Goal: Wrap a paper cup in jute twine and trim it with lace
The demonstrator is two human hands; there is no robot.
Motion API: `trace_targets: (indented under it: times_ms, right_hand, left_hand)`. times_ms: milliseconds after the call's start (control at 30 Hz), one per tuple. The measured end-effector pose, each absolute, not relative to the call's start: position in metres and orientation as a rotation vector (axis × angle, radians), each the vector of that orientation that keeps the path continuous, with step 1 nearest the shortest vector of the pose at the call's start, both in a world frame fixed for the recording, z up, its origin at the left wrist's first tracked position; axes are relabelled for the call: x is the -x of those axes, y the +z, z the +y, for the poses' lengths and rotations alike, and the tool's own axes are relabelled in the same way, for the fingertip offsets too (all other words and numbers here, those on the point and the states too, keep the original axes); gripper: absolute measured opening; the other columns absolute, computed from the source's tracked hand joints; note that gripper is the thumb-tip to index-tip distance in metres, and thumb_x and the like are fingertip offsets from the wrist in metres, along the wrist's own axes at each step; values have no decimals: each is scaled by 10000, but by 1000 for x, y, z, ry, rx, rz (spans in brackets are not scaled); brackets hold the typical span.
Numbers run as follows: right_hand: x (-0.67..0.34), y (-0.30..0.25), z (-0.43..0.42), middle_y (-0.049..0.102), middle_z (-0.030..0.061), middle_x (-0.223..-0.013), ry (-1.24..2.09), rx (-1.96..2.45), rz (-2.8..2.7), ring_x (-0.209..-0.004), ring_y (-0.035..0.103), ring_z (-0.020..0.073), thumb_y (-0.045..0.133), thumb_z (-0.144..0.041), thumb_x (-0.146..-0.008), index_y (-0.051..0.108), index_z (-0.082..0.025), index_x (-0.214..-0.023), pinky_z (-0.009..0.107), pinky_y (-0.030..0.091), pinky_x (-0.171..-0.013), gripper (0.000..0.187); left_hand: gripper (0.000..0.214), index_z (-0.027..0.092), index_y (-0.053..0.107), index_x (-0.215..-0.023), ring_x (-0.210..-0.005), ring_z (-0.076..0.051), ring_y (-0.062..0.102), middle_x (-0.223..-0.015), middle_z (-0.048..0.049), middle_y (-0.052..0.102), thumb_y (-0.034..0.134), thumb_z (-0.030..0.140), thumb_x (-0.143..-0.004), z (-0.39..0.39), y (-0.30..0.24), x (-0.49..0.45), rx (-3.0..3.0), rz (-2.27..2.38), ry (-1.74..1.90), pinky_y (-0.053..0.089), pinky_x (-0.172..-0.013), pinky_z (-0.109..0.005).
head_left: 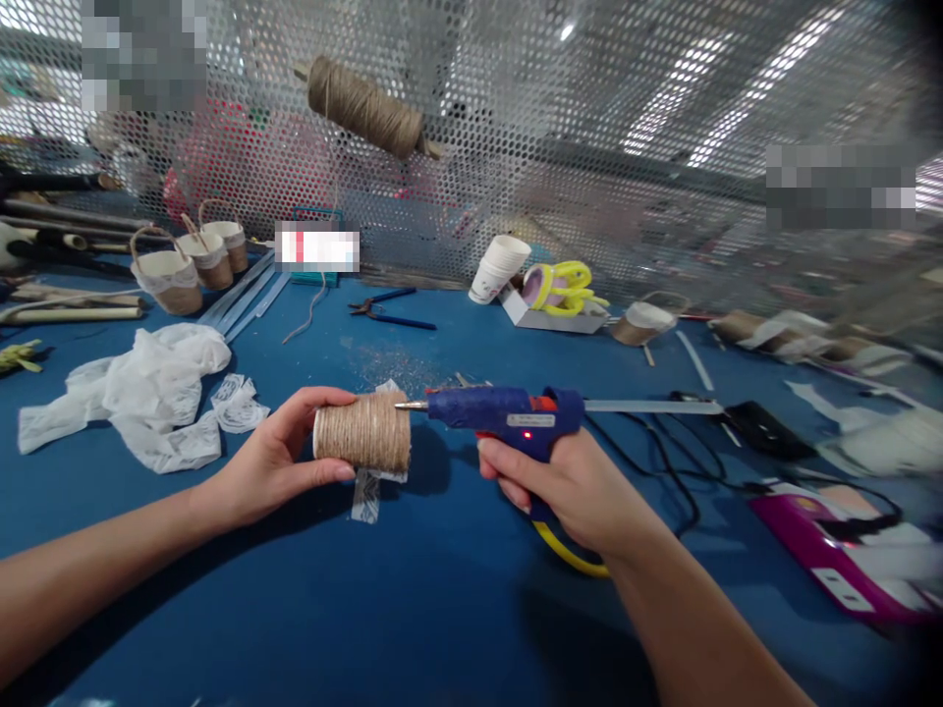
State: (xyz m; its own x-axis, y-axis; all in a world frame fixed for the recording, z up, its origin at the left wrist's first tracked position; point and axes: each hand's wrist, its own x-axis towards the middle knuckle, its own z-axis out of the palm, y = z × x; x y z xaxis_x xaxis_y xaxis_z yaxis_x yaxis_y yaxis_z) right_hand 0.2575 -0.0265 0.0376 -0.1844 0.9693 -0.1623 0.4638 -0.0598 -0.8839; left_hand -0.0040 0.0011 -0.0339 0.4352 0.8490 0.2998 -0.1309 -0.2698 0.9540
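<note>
My left hand (291,447) grips a twine-wrapped cup (360,434) lying on its side, thumb and fingers around its left end. A strip of white lace (366,496) shows below the cup's right end, and a bit of it sticks out above. In my right hand (560,481) is a blue hot glue gun (490,410) with a lit red light. Its metal nozzle points left and meets the twine near the cup's right end, or hovers just over it; I cannot tell which. A long clear glue stick (648,406) juts from the back of the gun.
White lace (158,393) lies in a heap at left, with small twine-handled baskets (168,280) behind. Pliers (390,309), stacked paper cups (499,267) and a box with yellow scissors (560,295) stand further back. Black cables and a purple power strip (825,550) lie at right. A perforated metal screen rises behind.
</note>
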Motion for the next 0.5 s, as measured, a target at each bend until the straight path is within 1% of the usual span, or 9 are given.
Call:
trace_targets:
  times_ms: [133, 333, 433, 500]
  right_hand:
    - [-258, 37, -25, 447, -47, -413, 1195, 1516, -1687, -380, 416, 74, 564, -450, -777, 533, -169, -603, 219, 304, -385, 332]
    - [-261, 32, -23, 458, -42, -419, 1197, 1515, -1660, -385, 419, 74, 562, -460, -788, 550, -160, -609, 222, 304, -393, 350]
    - [-261, 31, -21, 444, -46, -415, 1219, 1463, -1622, -382, 394, 72, 560, -454, -796, 578, -148, -660, 223, 290, -391, 335]
    - [-262, 32, -21, 428, -55, -409, 1256, 1414, -1566, -374, 367, 68, 574, -433, -790, 577, -148, -681, 221, 281, -387, 305]
  left_hand:
    - [514, 304, 473, -1153, -1075, -152, 482, -1161, -14, 517, 678, 106, -725, 2, -35, 5, -1628, 609, 1091, 388, -910, -243]
    - [533, 302, 468, -1173, -1160, -185, 429, -1203, -31, 479, 677, 103, -725, 3, -36, 7, -1760, 580, 1109, 336, -988, -301]
    - [520, 291, 473, -1159, -1147, -191, 438, -1195, -37, 486, 685, 115, -718, 2, -34, 6, -1741, 600, 1118, 351, -975, -307]
    - [501, 271, 468, -1140, -1054, -181, 496, -1143, -44, 516, 692, 135, -712, 2, -32, 5, -1660, 639, 1133, 411, -903, -294]
